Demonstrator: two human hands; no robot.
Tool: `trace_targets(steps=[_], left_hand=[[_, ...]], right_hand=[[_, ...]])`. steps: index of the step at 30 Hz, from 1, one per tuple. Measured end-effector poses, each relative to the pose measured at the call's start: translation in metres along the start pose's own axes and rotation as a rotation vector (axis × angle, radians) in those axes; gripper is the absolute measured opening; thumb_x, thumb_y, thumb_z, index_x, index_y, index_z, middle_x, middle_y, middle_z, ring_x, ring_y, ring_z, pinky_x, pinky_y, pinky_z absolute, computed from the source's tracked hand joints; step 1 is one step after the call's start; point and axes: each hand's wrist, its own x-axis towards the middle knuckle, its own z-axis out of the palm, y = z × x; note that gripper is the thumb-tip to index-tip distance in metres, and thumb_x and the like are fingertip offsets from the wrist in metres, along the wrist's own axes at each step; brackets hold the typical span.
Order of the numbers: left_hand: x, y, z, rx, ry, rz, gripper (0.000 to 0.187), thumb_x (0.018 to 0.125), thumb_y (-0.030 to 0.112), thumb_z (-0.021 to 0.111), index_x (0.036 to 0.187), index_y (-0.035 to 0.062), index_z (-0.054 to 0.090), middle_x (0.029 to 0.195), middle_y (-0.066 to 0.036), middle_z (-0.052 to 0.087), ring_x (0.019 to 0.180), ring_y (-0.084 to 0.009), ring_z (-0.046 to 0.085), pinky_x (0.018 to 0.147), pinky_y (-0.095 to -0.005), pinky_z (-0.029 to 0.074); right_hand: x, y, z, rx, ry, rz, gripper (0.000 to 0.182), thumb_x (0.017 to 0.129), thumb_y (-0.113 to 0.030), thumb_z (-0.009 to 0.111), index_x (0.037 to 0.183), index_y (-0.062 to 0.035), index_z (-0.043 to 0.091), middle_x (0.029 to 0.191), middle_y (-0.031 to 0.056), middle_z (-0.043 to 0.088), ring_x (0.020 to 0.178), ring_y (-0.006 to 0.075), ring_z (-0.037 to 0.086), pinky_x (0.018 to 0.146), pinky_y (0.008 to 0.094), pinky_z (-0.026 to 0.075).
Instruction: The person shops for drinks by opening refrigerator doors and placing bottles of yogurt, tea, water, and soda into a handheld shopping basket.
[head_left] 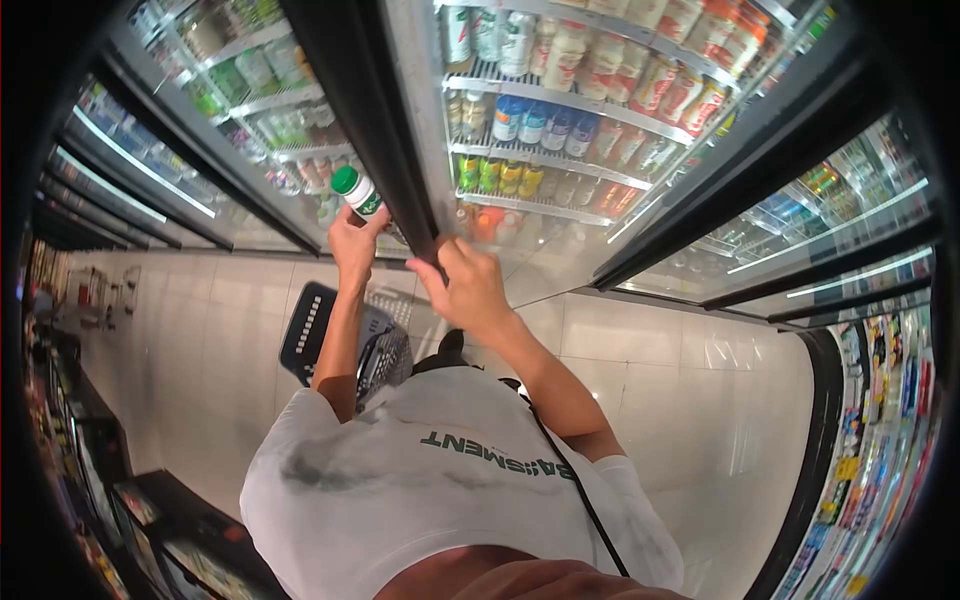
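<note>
Pale tiled floor (640, 410) below glass-fronted coolers (800, 220). Black door edge (385, 120) between shelf sections; right hand (468, 285) curled at its lower end. Basket (385, 345) on floor, partly hidden by left forearm, contents unclear. White bottle (362, 196), green cap, held in left hand (352, 240). Drink bottles (540, 125) in rows on cooler shelves.

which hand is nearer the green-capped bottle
Left. Your left hand holds the green-capped bottle; your right hand is apart from it, on the dark door frame.
</note>
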Motion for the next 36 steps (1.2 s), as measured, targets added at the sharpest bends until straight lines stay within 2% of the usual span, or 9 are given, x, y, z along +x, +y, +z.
trace_targets(steps=[7,12,15,19,23,29,33,35,36], left_hand=[[-0.092,-0.085,-0.187,-0.055,0.575,-0.493,0.022,0.082,0.013,0.08,0.095,0.0001,0.067,0.085,-0.007,0.07,0.071,-0.0156,0.068,0.064,-0.0297,0.057],[-0.127,-0.222,-0.306,-0.361,0.834,-0.839,0.031,0.086,0.013,0.074,0.11,-0.0019,0.061,0.104,-0.018,0.07,0.092,-0.0343,0.071,0.087,-0.0563,0.056],[-0.151,-0.344,-0.356,-0.612,0.916,-0.991,0.034,0.09,0.015,0.07,0.12,0.0034,0.057,0.121,-0.02,0.064,0.112,-0.04,0.064,0.098,-0.068,0.044],[-0.182,-0.467,-0.367,-0.847,1.058,-1.167,0.032,0.094,0.017,0.063,0.123,0.0082,0.055,0.128,-0.018,0.061,0.119,-0.0405,0.059,0.101,-0.0684,0.042],[-0.183,-0.525,-0.341,-0.742,1.194,-1.277,0.032,0.093,0.013,0.066,0.122,0.0059,0.055,0.122,-0.018,0.061,0.116,-0.0402,0.06,0.095,-0.0668,0.049],[-0.193,-0.655,-0.318,-0.849,1.085,-1.385,0.046,0.086,0.02,0.073,0.122,-0.0016,0.055,0.123,-0.022,0.059,0.112,-0.043,0.06,0.094,-0.0621,0.052],[-0.197,-0.734,-0.296,-0.866,0.895,-1.543,0.046,0.084,0.033,0.074,0.12,0.0085,0.059,0.123,-0.014,0.056,0.118,-0.0388,0.053,0.095,-0.0571,0.048],[-0.184,-0.745,-0.275,-0.675,1.016,-1.658,0.043,0.087,0.037,0.073,0.115,0.0085,0.061,0.123,-0.015,0.055,0.116,-0.0381,0.054,0.091,-0.0553,0.052],[-0.182,-0.744,-0.271,-0.744,0.917,-1.633,0.049,0.089,0.038,0.07,0.128,0.0109,0.055,0.131,-0.015,0.049,0.118,-0.0378,0.051,0.093,-0.0493,0.052]], right_hand=[[0.036,0.026,0.046,-0.085,0.067,0.011,0.029,0.085,-0.024,0.075,0.085,-0.0004,0.06,0.075,0.0179,0.062,0.067,0.0408,0.063,0.057,0.0485,0.047],[0.078,0.059,0.077,-0.203,0.067,0.097,0.032,0.084,-0.029,0.077,0.079,-0.0024,0.06,0.065,0.0149,0.061,0.061,0.0383,0.062,0.058,0.0471,0.047],[0.106,0.069,0.092,-0.275,0.114,0.105,0.028,0.083,-0.031,0.079,0.085,-0.0052,0.067,0.063,0.0106,0.065,0.057,0.0297,0.063,0.057,0.0406,0.048],[0.137,0.097,0.115,-0.483,0.163,0.104,0.032,0.083,-0.035,0.082,0.09,-0.0054,0.071,0.065,0.0061,0.067,0.055,0.0169,0.062,0.055,0.0331,0.049],[0.161,0.119,0.13,-0.212,0.166,0.313,0.028,0.088,-0.024,0.08,0.09,0.0018,0.07,0.073,0.0064,0.068,0.061,0.0115,0.064,0.058,0.0259,0.055],[0.165,0.132,0.127,-0.29,0.169,0.352,0.03,0.095,-0.023,0.072,0.11,0.0014,0.064,0.09,0.0089,0.068,0.071,0.0132,0.064,0.066,0.0271,0.057],[0.163,0.12,0.13,-0.308,0.148,0.417,0.034,0.098,-0.028,0.069,0.119,-0.0025,0.064,0.098,0.0061,0.068,0.079,0.013,0.065,0.07,0.0293,0.057],[0.165,0.112,0.143,-0.318,0.16,0.413,0.032,0.098,-0.028,0.067,0.12,-0.0039,0.065,0.1,0.0058,0.069,0.08,0.0133,0.066,0.07,0.0294,0.057],[0.164,0.114,0.139,-0.331,0.164,0.434,0.031,0.099,-0.027,0.066,0.12,-0.0049,0.065,0.099,0.0061,0.069,0.079,0.0135,0.066,0.07,0.0294,0.057]])
